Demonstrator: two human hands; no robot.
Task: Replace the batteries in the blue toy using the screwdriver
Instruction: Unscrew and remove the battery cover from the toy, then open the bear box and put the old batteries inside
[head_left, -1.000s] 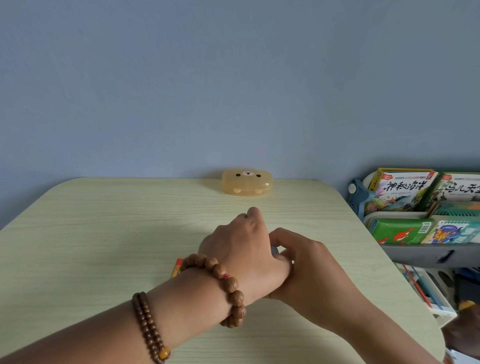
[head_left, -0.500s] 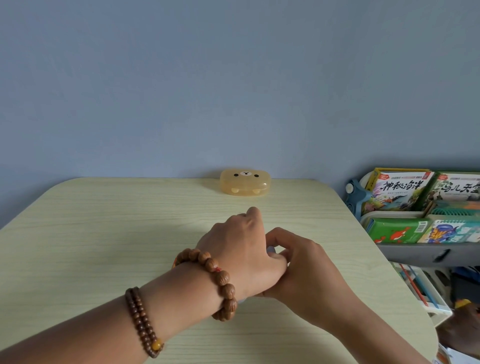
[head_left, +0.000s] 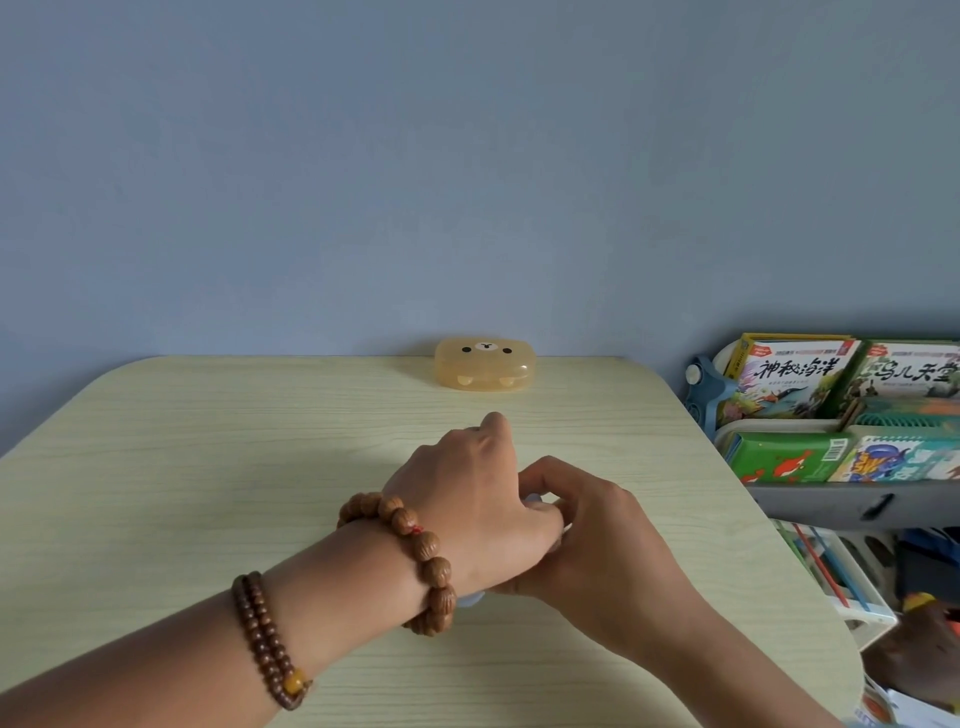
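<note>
My left hand (head_left: 467, 488) and my right hand (head_left: 597, 540) meet at the middle of the table (head_left: 208, 467). The left hand lies on top with its back to me and its fingers curled down out of sight. My right hand's curled fingers tuck in under the left hand's edge. Of the blue toy (head_left: 470, 601) only pale blue slivers show, one below the left wrist and one between the hands. Both hands seem to grip it. The screwdriver is hidden.
A translucent yellow bear-face box (head_left: 485, 364) sits at the table's far edge against the blue wall. To the right stands a rack of children's books (head_left: 831, 415), with a lower shelf (head_left: 841, 577) beside the table's right edge.
My left wrist has shifted slightly left and now covers the orange tip that showed beside it a second ago. The hands stay pressed together on the same spot.
</note>
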